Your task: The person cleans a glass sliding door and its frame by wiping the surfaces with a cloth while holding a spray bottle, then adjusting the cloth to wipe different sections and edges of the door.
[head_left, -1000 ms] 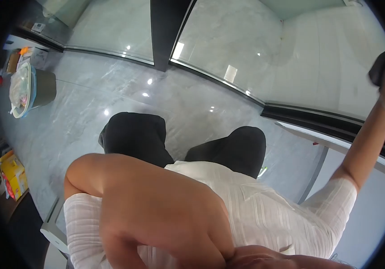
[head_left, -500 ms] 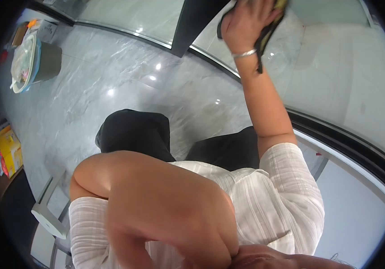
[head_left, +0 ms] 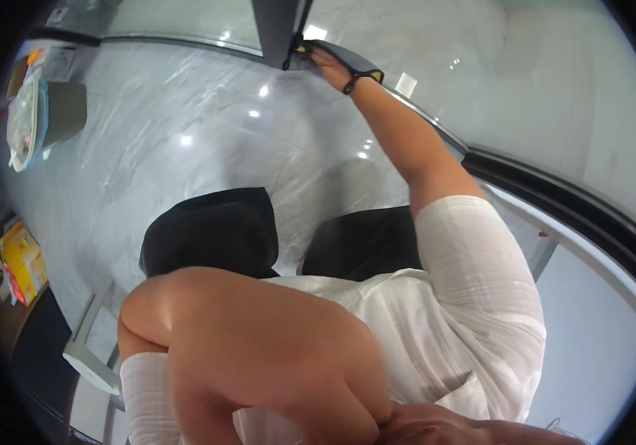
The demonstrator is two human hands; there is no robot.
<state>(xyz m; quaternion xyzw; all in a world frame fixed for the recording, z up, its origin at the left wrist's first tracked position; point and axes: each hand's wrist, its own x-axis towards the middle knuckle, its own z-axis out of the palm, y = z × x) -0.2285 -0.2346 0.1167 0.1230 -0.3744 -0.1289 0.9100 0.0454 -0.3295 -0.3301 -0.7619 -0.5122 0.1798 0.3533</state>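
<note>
My right hand [head_left: 330,69] reaches far forward at the top of the view, its fingers stretched over a grey cloth with black and yellow edging [head_left: 355,63]. A dark loop hangs at the wrist. Hand and cloth are low by the glass panel [head_left: 555,89], beside the foot of a dark frame post [head_left: 277,30]. Part of the cloth is hidden beneath the fingers. My left arm is bent across my chest, and my left hand [head_left: 333,386] is close to the camera near my chin; its fingers are out of sight.
A grey bin with a bag in it [head_left: 64,111] stands at the left, boxes [head_left: 55,63] behind it. A yellow packet [head_left: 25,263] lies at the far left, above a dark chair back [head_left: 40,348]. Grey marbled floor [head_left: 140,148] stretches ahead of my knees; a dark rail [head_left: 570,208] runs along the right.
My right hand has come down and to the left with the cloth, from the upper glass to the foot of the post. My left arm stays bent near my chin.
</note>
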